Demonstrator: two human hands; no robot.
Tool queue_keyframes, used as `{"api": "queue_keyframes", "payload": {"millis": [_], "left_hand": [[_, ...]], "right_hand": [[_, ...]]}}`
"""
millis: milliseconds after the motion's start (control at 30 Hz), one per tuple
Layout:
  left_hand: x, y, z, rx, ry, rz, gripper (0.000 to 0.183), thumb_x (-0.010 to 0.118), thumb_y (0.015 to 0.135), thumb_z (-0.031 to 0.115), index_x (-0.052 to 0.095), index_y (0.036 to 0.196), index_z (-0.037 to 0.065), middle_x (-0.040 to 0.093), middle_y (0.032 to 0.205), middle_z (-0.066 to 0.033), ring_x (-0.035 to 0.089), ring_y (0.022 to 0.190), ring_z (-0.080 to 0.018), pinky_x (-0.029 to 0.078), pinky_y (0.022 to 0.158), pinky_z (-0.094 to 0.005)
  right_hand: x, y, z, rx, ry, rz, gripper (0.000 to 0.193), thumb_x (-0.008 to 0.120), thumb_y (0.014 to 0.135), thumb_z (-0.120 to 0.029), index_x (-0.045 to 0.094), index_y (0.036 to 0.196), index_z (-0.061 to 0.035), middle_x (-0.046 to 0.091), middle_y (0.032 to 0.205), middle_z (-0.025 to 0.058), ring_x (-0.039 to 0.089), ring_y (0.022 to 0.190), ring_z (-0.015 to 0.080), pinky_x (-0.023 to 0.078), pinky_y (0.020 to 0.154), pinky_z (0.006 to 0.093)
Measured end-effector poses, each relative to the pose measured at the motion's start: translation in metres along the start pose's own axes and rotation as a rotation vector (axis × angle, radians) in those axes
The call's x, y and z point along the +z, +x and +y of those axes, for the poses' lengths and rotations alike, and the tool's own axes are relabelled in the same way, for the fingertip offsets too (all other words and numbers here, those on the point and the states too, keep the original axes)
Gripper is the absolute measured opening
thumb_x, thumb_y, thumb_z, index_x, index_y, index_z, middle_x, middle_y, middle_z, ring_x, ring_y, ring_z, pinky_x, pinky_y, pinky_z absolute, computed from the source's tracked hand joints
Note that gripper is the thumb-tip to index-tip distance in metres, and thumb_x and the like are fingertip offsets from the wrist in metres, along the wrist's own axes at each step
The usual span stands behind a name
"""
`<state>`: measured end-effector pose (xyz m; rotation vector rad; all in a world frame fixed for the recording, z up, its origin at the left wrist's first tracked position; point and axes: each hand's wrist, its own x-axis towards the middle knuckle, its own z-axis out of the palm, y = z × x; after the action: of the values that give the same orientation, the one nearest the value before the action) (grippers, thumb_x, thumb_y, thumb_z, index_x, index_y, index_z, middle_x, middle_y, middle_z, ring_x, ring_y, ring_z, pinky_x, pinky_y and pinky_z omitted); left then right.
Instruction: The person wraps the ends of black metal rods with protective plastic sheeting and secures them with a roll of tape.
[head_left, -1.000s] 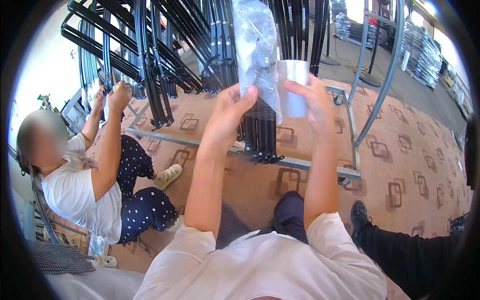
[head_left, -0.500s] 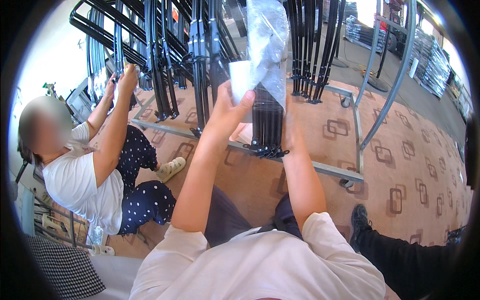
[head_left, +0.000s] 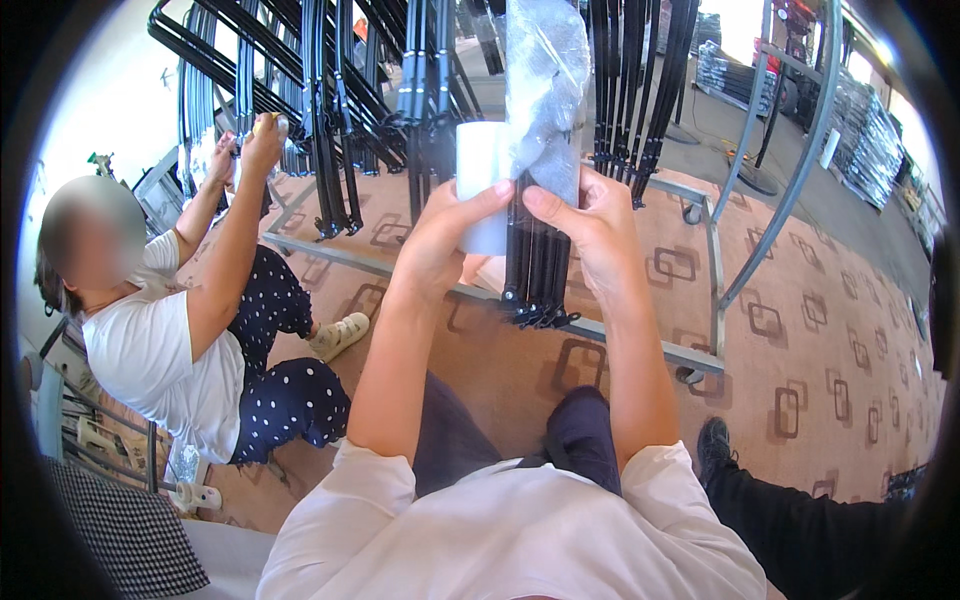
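Observation:
A bundle of black metal tubes point(head_left: 535, 262) hangs upright in front of me, its upper part wrapped in clear plastic film point(head_left: 545, 85). The lower ends with small fittings stick out bare below the film. My left hand point(head_left: 445, 225) is closed round a white roll of plastic film point(head_left: 482, 150) standing against the bundle's left side, its thumb reaching over to the bundle. My right hand point(head_left: 603, 228) grips the bundle from the right, thumb pressed on the front. Both thumbs nearly meet there; the fingers behind are partly hidden.
Further black tube frames point(head_left: 325, 130) hang left and right of the bundle on a grey wheeled rack point(head_left: 650, 345). At the left a seated co-worker point(head_left: 190, 340) handles other tubes. A dark-trousered leg point(head_left: 800, 515) extends in from the right. Wrapped stacks point(head_left: 865, 140) stand far right.
My right hand has come from behind the bundle's right side to grip it, with its thumb in front. The film roll has moved slightly down; the bundle has shifted slightly right.

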<state>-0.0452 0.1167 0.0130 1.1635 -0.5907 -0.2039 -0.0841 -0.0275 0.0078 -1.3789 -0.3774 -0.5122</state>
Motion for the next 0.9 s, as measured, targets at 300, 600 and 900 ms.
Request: {"api": "queue_keyframes", "payload": {"millis": [300, 600, 900], "left_hand": [[-0.001, -0.032, 0.028, 0.084, 0.062, -0.028, 0.050, 0.069, 0.062, 0.020, 0.049, 0.101, -0.005, 0.057, 0.087, -0.0101, 0.056, 0.077, -0.0150, 0.045, 0.071, -0.0285], [0.011, -0.038, 0.054, 0.258, 0.548, 0.026, 0.053, 0.073, 0.054, 0.027, 0.055, 0.091, -0.006, 0.059, 0.079, -0.0108, 0.055, 0.072, -0.0151, 0.044, 0.067, -0.0266], [0.034, -0.034, 0.073, 0.352, 1.054, -0.046, 0.053, 0.069, 0.048, 0.032, 0.057, 0.083, -0.006, 0.059, 0.070, -0.0195, 0.059, 0.064, -0.0298, 0.046, 0.061, -0.0326]], "right_hand": [[0.008, 0.003, -0.001, 0.102, 0.296, -0.098, 0.032, 0.064, 0.071, -0.007, 0.054, 0.100, 0.0025, 0.057, 0.094, 0.0077, 0.054, 0.083, 0.0131, 0.041, 0.077, 0.0247], [0.027, 0.008, 0.007, 0.160, 0.415, -0.033, 0.038, 0.060, 0.063, -0.003, 0.052, 0.099, 0.0040, 0.059, 0.091, 0.0140, 0.059, 0.078, 0.0185, 0.049, 0.069, 0.0281], [0.025, 0.013, 0.003, 0.159, 0.507, -0.053, 0.034, 0.058, 0.072, -0.009, 0.050, 0.102, 0.0042, 0.059, 0.089, 0.0136, 0.059, 0.081, 0.0202, 0.048, 0.071, 0.0299]]}}
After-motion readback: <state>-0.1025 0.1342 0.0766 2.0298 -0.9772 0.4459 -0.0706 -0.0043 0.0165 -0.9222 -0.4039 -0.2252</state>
